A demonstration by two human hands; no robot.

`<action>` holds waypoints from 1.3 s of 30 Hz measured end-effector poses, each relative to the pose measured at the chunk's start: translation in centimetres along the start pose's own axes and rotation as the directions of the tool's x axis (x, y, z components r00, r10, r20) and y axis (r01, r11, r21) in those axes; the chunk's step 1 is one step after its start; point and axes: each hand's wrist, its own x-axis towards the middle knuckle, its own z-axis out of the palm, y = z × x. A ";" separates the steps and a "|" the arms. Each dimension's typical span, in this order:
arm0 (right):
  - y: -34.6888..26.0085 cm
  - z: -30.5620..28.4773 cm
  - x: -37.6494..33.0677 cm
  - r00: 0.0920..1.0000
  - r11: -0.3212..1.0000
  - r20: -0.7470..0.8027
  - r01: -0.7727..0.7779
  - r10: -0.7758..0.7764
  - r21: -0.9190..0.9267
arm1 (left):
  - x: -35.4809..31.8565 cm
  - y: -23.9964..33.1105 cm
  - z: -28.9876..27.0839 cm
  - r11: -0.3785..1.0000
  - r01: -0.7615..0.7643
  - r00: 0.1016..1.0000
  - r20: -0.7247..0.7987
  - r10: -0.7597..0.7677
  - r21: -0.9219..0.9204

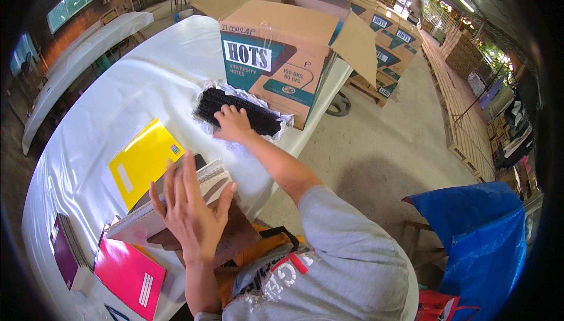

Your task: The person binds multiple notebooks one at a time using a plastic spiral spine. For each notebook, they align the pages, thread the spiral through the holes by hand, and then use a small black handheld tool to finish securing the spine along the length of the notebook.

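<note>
My right hand [234, 123] reaches out over a bundle of black plastic binding coils [261, 118] in torn white paper. Its fingertips touch the coils, thumb apart from the fingers; whether one coil is between them is hard to see. Nearer to me, my left hand [191, 209] has its fingers spread against a stack of hole-punched pages [132, 222], part of which it hides. Brown cover sheets [238, 236] lie under and beside that hand. Just beyond it is a yellow notebook [144, 159].
An open cardboard carton [276, 56] stands behind the coils on the white-covered table [76, 162]. A pink notebook [129, 274] and a purple spiral-bound stack [67, 250] lie at the left. Stacked cartons [390, 42] and a blue tarp [476, 233] are at the right.
</note>
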 end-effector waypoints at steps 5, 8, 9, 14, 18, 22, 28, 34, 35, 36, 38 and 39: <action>-1.8 0.8 1.6 0.999 0.996 0.036 -0.007 0.011 -0.092 | -1.2 -1.0 2.0 0.979 -0.170 0.970 -0.158 0.186 0.111; -2.2 1.1 2.5 0.996 0.987 0.017 -0.085 0.088 -0.133 | -1.7 -1.3 2.2 0.973 -0.211 0.957 -0.184 0.225 0.093; -2.2 1.2 2.6 0.993 0.977 0.030 -0.108 0.115 -0.183 | -1.5 -1.4 2.3 0.973 -0.213 0.956 -0.186 0.227 0.091; -2.0 2.6 3.2 0.974 0.960 0.012 -0.219 0.225 -0.175 | -1.5 -2.8 1.8 0.961 -0.277 0.949 -0.158 0.274 0.003; -2.9 1.7 3.7 0.979 0.984 0.110 -0.166 0.172 -0.057 | -2.2 -3.8 0.6 0.961 -0.277 0.953 -0.127 0.274 -0.002; -2.7 1.6 4.2 0.947 0.965 0.194 -0.262 0.255 0.008 | -1.2 -1.6 0.1 0.963 -0.263 0.945 -0.185 0.270 0.066; -1.6 1.4 4.8 0.980 0.995 0.178 -0.096 0.091 0.016 | -1.5 -0.7 2.2 0.984 -0.133 0.949 -0.270 0.160 0.116; 1.0 -1.9 5.9 0.991 0.974 0.128 0.013 -0.042 0.226 | -1.7 -1.7 1.9 0.995 -0.089 0.991 -0.093 0.094 0.055; 0.3 -2.2 6.3 0.983 0.983 0.175 -0.090 0.062 0.157 | -1.6 -1.7 1.9 0.994 -0.090 0.991 -0.091 0.095 0.059; 0.6 -2.2 6.5 0.983 0.983 0.173 -0.096 0.068 0.155 | -1.2 -1.3 1.9 0.993 -0.086 0.982 -0.160 0.098 0.077; 1.2 -2.2 6.9 0.980 0.999 0.192 0.050 -0.051 0.011 | -0.9 -1.2 1.9 0.992 -0.087 0.968 -0.229 0.105 0.090; 1.3 -2.5 6.8 0.965 0.992 0.247 0.109 -0.089 -0.067 | -1.1 -1.3 2.0 0.994 -0.072 0.976 -0.198 0.087 0.079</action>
